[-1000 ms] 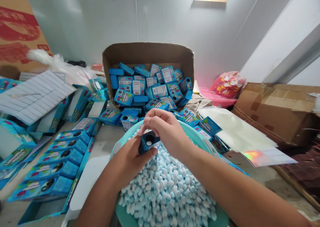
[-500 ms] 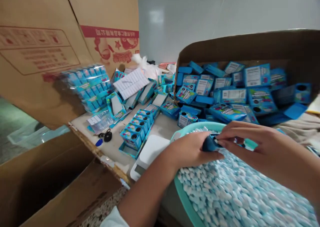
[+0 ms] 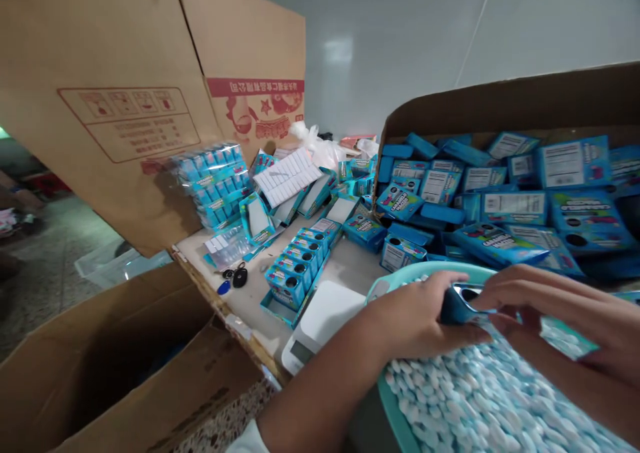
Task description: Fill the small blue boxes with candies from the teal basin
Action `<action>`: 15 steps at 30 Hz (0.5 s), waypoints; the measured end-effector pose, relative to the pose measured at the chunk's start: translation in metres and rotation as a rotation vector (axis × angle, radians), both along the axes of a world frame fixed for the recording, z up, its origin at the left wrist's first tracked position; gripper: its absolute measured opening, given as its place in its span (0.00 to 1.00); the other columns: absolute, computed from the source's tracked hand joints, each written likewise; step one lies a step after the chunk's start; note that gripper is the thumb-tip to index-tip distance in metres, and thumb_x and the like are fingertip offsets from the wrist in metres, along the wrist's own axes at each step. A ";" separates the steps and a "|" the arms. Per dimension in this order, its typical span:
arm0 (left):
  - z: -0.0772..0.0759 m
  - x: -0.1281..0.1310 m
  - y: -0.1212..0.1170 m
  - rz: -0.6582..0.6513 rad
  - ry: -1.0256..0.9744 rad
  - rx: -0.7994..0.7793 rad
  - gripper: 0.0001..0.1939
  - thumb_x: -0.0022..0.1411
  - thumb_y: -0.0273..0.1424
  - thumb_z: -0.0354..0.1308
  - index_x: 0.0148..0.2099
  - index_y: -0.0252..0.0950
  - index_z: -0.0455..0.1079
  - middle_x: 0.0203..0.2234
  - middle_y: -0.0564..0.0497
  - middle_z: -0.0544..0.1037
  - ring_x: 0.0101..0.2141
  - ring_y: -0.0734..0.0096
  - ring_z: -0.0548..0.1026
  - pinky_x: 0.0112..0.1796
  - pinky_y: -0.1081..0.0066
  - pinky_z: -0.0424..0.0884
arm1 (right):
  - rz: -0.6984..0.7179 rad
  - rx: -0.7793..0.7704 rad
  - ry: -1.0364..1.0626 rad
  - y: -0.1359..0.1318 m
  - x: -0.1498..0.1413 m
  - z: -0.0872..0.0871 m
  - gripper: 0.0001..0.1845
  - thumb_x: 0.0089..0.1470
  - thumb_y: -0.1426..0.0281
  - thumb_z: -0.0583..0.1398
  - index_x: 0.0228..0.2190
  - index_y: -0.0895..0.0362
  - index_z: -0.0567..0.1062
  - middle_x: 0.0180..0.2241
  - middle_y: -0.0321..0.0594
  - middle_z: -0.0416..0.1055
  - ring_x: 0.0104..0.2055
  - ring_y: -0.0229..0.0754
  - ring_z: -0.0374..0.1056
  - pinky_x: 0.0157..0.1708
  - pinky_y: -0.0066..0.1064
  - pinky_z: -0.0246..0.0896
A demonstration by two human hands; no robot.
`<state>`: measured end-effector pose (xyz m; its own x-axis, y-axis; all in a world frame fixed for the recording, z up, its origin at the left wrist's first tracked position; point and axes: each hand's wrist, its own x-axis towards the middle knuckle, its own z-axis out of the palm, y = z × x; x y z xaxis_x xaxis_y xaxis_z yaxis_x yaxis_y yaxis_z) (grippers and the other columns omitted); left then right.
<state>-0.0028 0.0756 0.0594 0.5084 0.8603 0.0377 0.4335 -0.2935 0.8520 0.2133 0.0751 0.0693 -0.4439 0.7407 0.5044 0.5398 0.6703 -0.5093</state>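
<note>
Above a turquoise tub point(image 3: 399, 413) full of pale blue and white candies point(image 3: 475, 396), my left hand point(image 3: 410, 316) is wrapped round a small blue candy box point(image 3: 453, 306). A round dark hole shows in the end of the box that faces right. My right hand point(image 3: 555, 313) has its fingers closed on that end, thumb below and fingertips at the hole. Whether a candy is between those fingertips is hidden. Left of the tub lies a white scale point(image 3: 333, 316). Several filled-looking blue boxes stand in a row in a display tray point(image 3: 280, 310).
A large open carton point(image 3: 480, 110) at the right holds many blue boxes. Wrapped box packs point(image 3: 217, 180), a white sheet point(image 3: 287, 176) and keys point(image 3: 239, 277) lie on the table point(image 3: 260, 263). Tall cardboard point(image 3: 140, 53) stands at the left, with an open carton point(image 3: 165, 380) below the table edge.
The view has shifted left, so everything sits further right. Both hands stay on the candy box; its end has tilted into view, showing the hole.
</note>
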 end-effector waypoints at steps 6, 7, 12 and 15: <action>-0.001 0.003 -0.006 0.138 -0.023 0.017 0.42 0.64 0.43 0.60 0.75 0.49 0.46 0.52 0.44 0.80 0.51 0.49 0.79 0.49 0.56 0.74 | 0.022 -0.286 -0.460 -0.060 -0.013 0.003 0.20 0.56 0.60 0.65 0.50 0.48 0.81 0.47 0.52 0.78 0.44 0.63 0.76 0.41 0.51 0.73; -0.002 0.004 -0.006 0.140 -0.034 0.019 0.41 0.65 0.42 0.60 0.75 0.51 0.46 0.53 0.46 0.79 0.51 0.51 0.79 0.50 0.57 0.74 | 0.005 -0.358 -0.543 -0.069 -0.014 0.002 0.29 0.54 0.56 0.67 0.56 0.52 0.78 0.53 0.56 0.75 0.51 0.68 0.73 0.47 0.57 0.71; -0.007 0.005 0.001 0.101 -0.044 0.049 0.30 0.68 0.42 0.58 0.69 0.53 0.56 0.57 0.51 0.77 0.54 0.56 0.77 0.52 0.61 0.72 | 0.035 -0.438 -0.605 -0.084 -0.013 -0.006 0.56 0.52 0.36 0.65 0.69 0.58 0.62 0.66 0.61 0.59 0.66 0.74 0.55 0.63 0.65 0.52; -0.008 0.005 0.003 0.112 -0.008 0.044 0.29 0.68 0.45 0.57 0.68 0.54 0.57 0.55 0.52 0.77 0.52 0.56 0.78 0.50 0.63 0.73 | 0.071 -0.395 -0.560 -0.073 -0.014 -0.006 0.45 0.53 0.41 0.67 0.61 0.56 0.70 0.54 0.54 0.71 0.55 0.64 0.66 0.58 0.55 0.61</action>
<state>0.0019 0.0791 0.0514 0.4091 0.9089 0.0805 0.4588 -0.2811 0.8429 0.1997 0.0024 0.0630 -0.6129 0.7814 -0.1175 0.7548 0.5349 -0.3796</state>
